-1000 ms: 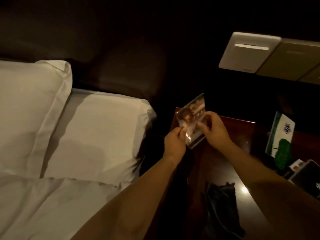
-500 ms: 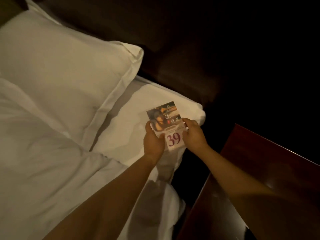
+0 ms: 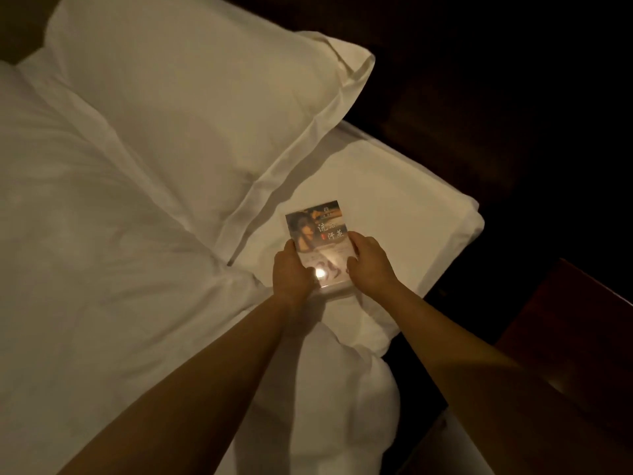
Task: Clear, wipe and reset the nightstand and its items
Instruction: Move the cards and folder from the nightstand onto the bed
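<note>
A clear acrylic sign holder with a printed card (image 3: pixel 317 231) lies low over the white sheet (image 3: pixel 394 207) at the bed's right edge. The card shows a picture, some writing and a large number; a light glares off its lower part. My left hand (image 3: pixel 291 269) grips its left edge. My right hand (image 3: pixel 368 260) grips its right edge. Whether the holder rests on the sheet or hangs just above it I cannot tell. The dark wooden nightstand (image 3: pixel 565 323) shows only as a corner at the right.
A large white pillow (image 3: pixel 191 108) lies up-left of the card. A white duvet (image 3: pixel 85 252) covers the bed's left and bunches below my wrists. A dark headboard (image 3: pixel 479 97) and a dark gap separate bed and nightstand.
Both hands carried the sign holder from above the nightstand leftward over the bed and lowered it toward the sheet. The view swung left, so the nightstand's other items left the frame.
</note>
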Action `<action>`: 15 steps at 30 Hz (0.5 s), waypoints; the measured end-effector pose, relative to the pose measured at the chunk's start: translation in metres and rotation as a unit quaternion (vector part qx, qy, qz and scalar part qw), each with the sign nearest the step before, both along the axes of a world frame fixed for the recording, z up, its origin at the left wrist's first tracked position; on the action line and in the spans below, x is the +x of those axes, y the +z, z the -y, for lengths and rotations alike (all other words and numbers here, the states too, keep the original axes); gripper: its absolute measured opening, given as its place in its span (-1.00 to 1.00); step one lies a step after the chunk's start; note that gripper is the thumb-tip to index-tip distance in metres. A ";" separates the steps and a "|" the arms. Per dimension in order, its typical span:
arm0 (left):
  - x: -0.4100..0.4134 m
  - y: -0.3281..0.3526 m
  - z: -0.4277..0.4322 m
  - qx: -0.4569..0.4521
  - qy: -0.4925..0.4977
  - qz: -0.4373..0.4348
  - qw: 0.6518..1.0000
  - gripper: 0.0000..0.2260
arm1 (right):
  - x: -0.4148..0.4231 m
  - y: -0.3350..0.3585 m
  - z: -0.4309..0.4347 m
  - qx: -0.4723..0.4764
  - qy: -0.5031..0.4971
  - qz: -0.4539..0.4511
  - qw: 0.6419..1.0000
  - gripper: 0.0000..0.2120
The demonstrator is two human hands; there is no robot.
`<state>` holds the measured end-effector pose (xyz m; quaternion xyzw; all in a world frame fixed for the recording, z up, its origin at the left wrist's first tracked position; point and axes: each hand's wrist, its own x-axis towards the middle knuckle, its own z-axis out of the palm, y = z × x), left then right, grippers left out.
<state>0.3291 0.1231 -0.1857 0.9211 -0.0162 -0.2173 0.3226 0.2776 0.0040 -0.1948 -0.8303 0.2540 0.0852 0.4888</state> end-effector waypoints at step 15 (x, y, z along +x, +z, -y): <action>-0.067 0.021 0.037 0.114 -0.193 0.183 0.957 -0.62 | -0.095 0.016 0.047 -0.090 -0.073 -0.016 0.993 -0.41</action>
